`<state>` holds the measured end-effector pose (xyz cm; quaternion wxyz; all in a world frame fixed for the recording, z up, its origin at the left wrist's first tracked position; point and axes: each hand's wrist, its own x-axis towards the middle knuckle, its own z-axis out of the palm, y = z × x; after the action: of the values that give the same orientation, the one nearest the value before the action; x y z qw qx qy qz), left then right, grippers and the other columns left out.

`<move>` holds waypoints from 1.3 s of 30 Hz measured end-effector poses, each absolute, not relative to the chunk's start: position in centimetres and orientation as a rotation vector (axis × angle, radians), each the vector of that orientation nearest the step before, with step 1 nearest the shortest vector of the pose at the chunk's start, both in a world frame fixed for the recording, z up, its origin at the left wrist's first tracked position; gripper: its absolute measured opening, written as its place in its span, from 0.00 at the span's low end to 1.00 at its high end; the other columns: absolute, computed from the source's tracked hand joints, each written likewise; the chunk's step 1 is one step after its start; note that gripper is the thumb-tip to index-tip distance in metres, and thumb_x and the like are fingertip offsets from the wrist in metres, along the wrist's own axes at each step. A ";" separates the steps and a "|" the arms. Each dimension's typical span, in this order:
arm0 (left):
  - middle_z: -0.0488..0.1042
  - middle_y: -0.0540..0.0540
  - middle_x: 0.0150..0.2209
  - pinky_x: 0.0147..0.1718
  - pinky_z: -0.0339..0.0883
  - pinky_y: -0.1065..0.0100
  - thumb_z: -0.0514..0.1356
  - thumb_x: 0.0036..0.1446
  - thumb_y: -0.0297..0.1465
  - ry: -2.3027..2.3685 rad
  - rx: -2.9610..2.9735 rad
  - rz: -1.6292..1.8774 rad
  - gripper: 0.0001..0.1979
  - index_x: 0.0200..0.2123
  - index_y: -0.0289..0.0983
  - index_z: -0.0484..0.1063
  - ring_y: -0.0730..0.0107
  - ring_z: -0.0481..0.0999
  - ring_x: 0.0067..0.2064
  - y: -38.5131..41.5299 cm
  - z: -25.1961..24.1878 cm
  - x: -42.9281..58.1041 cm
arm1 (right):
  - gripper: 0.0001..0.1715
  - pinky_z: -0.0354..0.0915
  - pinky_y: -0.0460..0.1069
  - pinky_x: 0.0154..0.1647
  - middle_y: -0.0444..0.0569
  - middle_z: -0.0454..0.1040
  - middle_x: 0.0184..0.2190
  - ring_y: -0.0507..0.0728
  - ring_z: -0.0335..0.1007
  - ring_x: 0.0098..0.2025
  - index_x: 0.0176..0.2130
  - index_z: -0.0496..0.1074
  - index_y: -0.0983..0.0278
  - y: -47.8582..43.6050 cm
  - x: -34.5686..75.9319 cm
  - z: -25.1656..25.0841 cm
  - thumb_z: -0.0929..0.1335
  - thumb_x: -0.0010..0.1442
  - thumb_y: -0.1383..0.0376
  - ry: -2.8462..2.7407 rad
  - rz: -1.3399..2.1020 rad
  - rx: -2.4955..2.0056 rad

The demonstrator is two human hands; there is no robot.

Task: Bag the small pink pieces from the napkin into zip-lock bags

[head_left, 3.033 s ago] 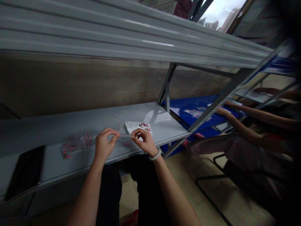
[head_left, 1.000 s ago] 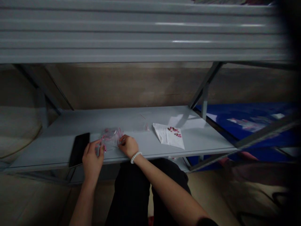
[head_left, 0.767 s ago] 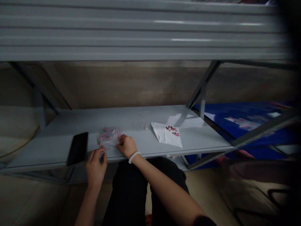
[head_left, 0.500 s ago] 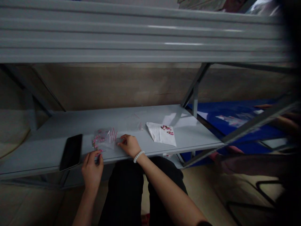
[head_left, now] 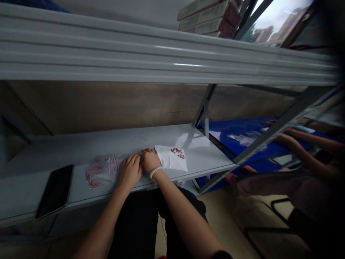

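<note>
My left hand (head_left: 131, 170) and my right hand (head_left: 150, 160) are side by side over the grey shelf (head_left: 121, 135), fingertips almost touching. The fingers of both are bent inward and closed; whatever lies between them is hidden. A white bead bracelet (head_left: 156, 172) circles my right wrist. To the right of that hand lies a white paper or cloth sheet (head_left: 165, 158), with small pink-and-dark pieces (head_left: 177, 151) on it. Left of my left hand lies a clear plastic bag (head_left: 106, 176), with pink beads (head_left: 93, 172) and pink-striped thin strips (head_left: 113, 163) at it.
A dark tablet (head_left: 55, 190) lies at the shelf's left front edge. One thin pink strip (head_left: 143, 138) rests farther back. An upper ledge (head_left: 134, 54) spans overhead. At right, another person's arms (head_left: 304, 144) reach over a blue table (head_left: 221, 126), beyond a metal brace (head_left: 258, 144).
My left hand has moved right, from the pink beads to beside my right hand. My right hand has moved from the bag towards the white sheet. The view has turned right.
</note>
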<state>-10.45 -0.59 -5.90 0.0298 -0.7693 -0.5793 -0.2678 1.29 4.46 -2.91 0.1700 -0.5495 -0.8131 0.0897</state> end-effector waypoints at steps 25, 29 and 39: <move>0.77 0.44 0.39 0.41 0.67 0.59 0.53 0.61 0.23 -1.585 -2.305 -1.050 0.14 0.45 0.42 0.74 0.62 0.74 0.40 -10.6 -9.5 -12.8 | 0.11 0.61 0.45 0.31 0.45 0.71 0.26 0.51 0.66 0.28 0.31 0.69 0.66 -2.4 1.8 -4.5 0.66 0.47 0.78 -1.850 1.012 -1.473; 0.77 0.43 0.41 0.44 0.70 0.59 0.53 0.61 0.22 -1.494 -2.260 -1.255 0.18 0.51 0.43 0.72 0.63 0.75 0.42 -11.5 -9.4 -12.9 | 0.12 0.58 0.43 0.24 0.37 0.66 0.20 0.48 0.62 0.22 0.30 0.63 0.63 -2.4 4.1 -4.0 0.69 0.45 0.72 -1.517 1.595 -1.183; 0.74 0.43 0.46 0.50 0.68 0.55 0.55 0.58 0.21 -1.490 -2.220 -1.478 0.22 0.54 0.45 0.69 0.60 0.72 0.49 -11.3 -7.2 -11.2 | 0.29 0.64 0.44 0.27 0.41 0.74 0.23 0.49 0.68 0.23 0.39 0.69 0.65 -3.1 7.6 -2.9 0.78 0.36 0.65 -0.992 1.810 -1.025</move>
<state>-11.25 -11.32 -7.16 0.0434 -0.7259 -0.4872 -0.4835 7.56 -3.06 -2.90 0.4063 -0.4064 -0.3933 0.7177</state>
